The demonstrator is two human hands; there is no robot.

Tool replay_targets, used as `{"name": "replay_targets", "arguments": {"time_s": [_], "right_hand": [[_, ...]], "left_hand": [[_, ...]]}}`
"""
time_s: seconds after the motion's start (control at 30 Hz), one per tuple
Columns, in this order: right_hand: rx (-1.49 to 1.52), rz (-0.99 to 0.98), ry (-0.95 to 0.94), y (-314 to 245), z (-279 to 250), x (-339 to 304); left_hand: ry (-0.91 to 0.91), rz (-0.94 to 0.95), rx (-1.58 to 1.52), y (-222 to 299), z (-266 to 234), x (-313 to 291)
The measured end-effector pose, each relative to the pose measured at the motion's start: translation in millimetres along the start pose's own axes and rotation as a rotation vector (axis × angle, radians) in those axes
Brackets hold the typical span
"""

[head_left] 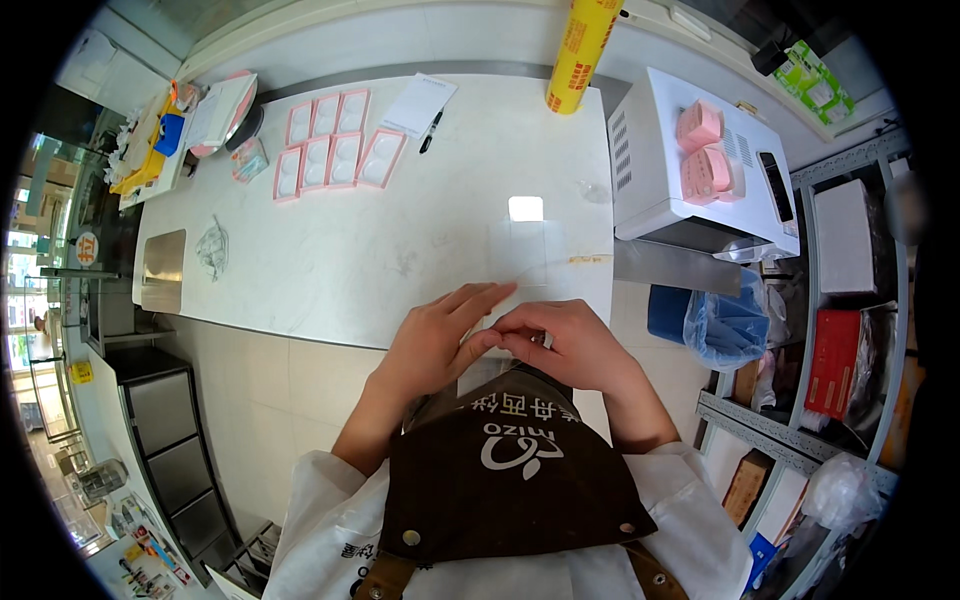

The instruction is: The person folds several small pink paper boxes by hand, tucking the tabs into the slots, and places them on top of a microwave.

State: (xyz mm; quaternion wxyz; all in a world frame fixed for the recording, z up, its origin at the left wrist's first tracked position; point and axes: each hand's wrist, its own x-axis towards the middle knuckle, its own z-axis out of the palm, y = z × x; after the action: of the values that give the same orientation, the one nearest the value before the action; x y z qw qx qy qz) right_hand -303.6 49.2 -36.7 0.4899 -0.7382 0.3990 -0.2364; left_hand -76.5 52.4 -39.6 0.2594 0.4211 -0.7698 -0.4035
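At the near edge of the white table, my two hands meet at the thumbs and fingertips. The fingers of my left hand (440, 335) are stretched out, and its thumb reaches my right fingertips. My right hand (575, 345) is closed in a pinch; what lies in it is too small and see-through to make out. Just beyond the fingers, a clear plastic sheet (540, 245) with faint straight edges lies flat. A bright white square patch (525, 208) shows at its far end.
On the table (350, 260) are pink-rimmed boxes (315, 162), a paper sheet (420, 105), a black pen (431, 132), crumpled clear plastic (212, 248) and an upright yellow roll (580, 60). At right stand a white microwave (665, 150) bearing pink packages (708, 170), and a blue-lined bin (725, 330).
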Motion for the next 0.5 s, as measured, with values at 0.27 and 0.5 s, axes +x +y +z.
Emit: {"name": "replay_targets", "arguments": {"time_s": [0.27,0.5], "right_hand": [[0.547,-0.021,0.386,23.1,22.4,2.7],[1.404,0.143,-0.087,77.2,51.4,-13.0]], "left_hand": [[0.415,-0.048,-0.568,-11.1,12.9,2.2],[0.481,-0.034,-0.516,-16.4,19.4,15.1]]}}
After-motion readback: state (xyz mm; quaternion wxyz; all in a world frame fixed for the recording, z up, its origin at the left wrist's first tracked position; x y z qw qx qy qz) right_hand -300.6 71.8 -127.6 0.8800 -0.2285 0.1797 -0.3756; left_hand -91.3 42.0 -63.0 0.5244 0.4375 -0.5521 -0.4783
